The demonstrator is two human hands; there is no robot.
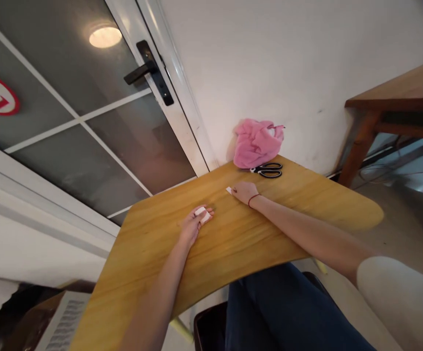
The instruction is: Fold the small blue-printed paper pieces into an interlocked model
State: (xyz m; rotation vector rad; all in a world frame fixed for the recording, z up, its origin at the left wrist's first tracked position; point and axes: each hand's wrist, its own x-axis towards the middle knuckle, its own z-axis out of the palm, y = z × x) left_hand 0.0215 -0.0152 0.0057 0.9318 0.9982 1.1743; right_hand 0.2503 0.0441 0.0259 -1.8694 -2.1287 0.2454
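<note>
My left hand (192,224) rests palm up over the wooden table (152,239), its thumb pressing a small white rectangular block (202,213) against the fingers. The block's exact kind is too small to make out. Further right, my right hand (244,191) has its fingers closed on a small white strip (229,190), whose end pokes out past the fingertips on the left. A red cord circles the right wrist. Just beyond that hand lie black-handled scissors (270,169), their blades partly hidden under a pink cloth (257,144).
The table's far side meets a white wall (288,73) and a glass-paned door with a black handle (149,73). A second wooden table (401,92) stands at the right. At the lower left is a box with a printed sheet (65,319).
</note>
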